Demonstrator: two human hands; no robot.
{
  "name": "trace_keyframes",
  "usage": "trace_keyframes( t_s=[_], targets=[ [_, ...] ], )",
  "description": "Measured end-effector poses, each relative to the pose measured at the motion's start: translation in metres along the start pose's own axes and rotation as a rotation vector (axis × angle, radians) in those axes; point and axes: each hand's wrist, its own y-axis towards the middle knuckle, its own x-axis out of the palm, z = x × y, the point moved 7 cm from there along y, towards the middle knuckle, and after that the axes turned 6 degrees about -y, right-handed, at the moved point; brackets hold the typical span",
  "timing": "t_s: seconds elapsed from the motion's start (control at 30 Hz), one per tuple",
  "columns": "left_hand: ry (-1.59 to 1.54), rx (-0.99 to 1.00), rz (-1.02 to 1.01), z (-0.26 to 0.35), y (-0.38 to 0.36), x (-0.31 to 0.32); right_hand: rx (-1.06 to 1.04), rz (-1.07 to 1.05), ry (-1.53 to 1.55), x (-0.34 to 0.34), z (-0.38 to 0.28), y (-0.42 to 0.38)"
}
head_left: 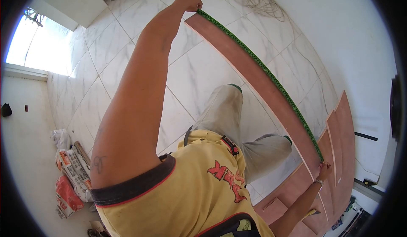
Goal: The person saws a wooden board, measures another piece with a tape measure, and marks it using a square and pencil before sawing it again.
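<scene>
A long, narrow reddish-brown board (pixel 254 82) stretches diagonally from the upper middle to the lower right above the tiled floor. Along its outer long edge runs a green tape measure blade (pixel 265 68) with dark markings. At the board's far end my left hand (pixel 188 3) is closed, pinching one end of the tape by the corner. My right hand (pixel 324 171), with a band on the wrist, grips the tape near the board's other end, fingers closed at the edge. The fisheye lens bends the board and tape into a curve.
Several more reddish-brown boards (pixel 343 139) lie stacked under and beside the right end. A coil of thin cable (pixel 260 1) rests on the floor near the white wall. Bags and packets (pixel 70 173) lean by the left wall. A bright opening (pixel 40 44) is at upper left.
</scene>
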Motion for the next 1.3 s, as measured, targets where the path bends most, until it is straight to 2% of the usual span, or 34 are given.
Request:
trace_keyframes(
  t_s=[0.27,0.37,0.47,0.57,0.67,0.77,0.97,1.17,1.3],
  targets=[
    [-0.020,0.008,0.021,-0.001,-0.001,0.000,-0.043,-0.016,-0.014,0.000,-0.011,-0.008],
    [-0.011,-0.033,-0.029,0.001,-0.002,-0.001,-0.182,-0.084,-0.146,-0.001,-0.006,0.005],
    [-0.018,-0.038,0.004,0.004,-0.008,-0.004,-0.092,-0.030,-0.130,0.000,-0.015,-0.007],
    [-0.034,0.080,0.047,-0.007,0.007,0.004,-0.073,-0.076,-0.073,-0.002,-0.003,-0.001],
    [-0.087,0.157,-0.010,-0.010,-0.001,0.000,0.114,0.029,0.154,-0.008,-0.009,-0.034],
    [-0.137,0.135,-0.042,-0.012,-0.032,-0.003,0.103,0.038,0.344,-0.004,0.002,-0.056],
    [-0.119,0.111,-0.068,-0.021,-0.053,0.001,0.100,0.117,0.435,-0.013,0.014,-0.076],
    [-0.071,0.145,-0.081,-0.024,-0.056,0.007,0.106,0.078,0.508,-0.016,0.030,-0.076],
    [-0.067,0.099,-0.072,-0.027,-0.054,0.010,0.132,0.092,0.501,-0.018,0.026,-0.080]
  ],
)
